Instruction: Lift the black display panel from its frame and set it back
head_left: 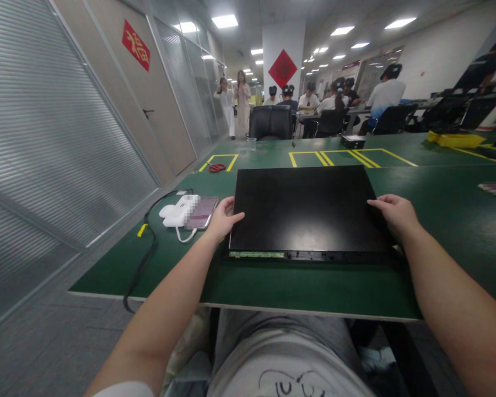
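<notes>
A flat black display panel (303,207) faces up just above or on the green table (314,286), in front of my body. Along its near edge runs a strip with a green circuit board (256,255) showing at the left part. My left hand (225,220) grips the panel's left edge, thumb on top. On the opposite side my right hand (397,216) holds the right edge, its thumb over the surface. The fingers under the panel are hidden on both sides. Whether the panel rests on the table or is slightly lifted, I cannot tell.
Left of the panel lie a phone (204,212), a white device (176,212) and a black cable (149,253). Red-handled scissors (217,167), a plastic cup (251,143), a small black box (352,142) and a yellow tray (454,139) stand farther back. Several people sit behind.
</notes>
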`<state>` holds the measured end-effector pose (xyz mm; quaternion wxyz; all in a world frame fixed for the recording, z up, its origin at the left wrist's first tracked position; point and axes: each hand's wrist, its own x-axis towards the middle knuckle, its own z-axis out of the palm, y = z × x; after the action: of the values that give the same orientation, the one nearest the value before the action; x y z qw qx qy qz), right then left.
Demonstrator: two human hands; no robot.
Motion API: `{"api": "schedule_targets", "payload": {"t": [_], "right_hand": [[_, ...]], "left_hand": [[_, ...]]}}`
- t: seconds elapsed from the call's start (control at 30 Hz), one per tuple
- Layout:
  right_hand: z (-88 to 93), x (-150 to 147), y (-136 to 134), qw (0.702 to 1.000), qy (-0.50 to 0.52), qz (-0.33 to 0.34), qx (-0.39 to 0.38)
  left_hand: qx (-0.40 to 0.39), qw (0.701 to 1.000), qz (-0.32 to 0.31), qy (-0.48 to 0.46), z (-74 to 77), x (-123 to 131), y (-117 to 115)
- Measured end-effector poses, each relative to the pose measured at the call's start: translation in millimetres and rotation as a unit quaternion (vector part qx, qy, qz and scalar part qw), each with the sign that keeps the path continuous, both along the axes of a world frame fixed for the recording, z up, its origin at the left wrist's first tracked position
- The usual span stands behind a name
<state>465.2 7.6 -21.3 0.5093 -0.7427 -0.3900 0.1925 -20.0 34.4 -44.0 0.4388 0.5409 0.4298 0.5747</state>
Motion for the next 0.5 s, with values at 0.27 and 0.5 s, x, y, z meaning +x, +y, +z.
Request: {"api": "schedule_targets", "payload": {"t": [0.27, 0.5], "right_hand": [[11.0, -6, -7, 0.993, -0.088, -0.002, -0.081], [9.1, -7, -7, 0.989, -0.105, 0.002, -0.102]], "left_hand": [[-0.003, 0.998, 0.010, 0.061, -2.2, -2, 2], [-0.016, 0.995, 0.015, 0.094, -7.4, -6, 6]]}}
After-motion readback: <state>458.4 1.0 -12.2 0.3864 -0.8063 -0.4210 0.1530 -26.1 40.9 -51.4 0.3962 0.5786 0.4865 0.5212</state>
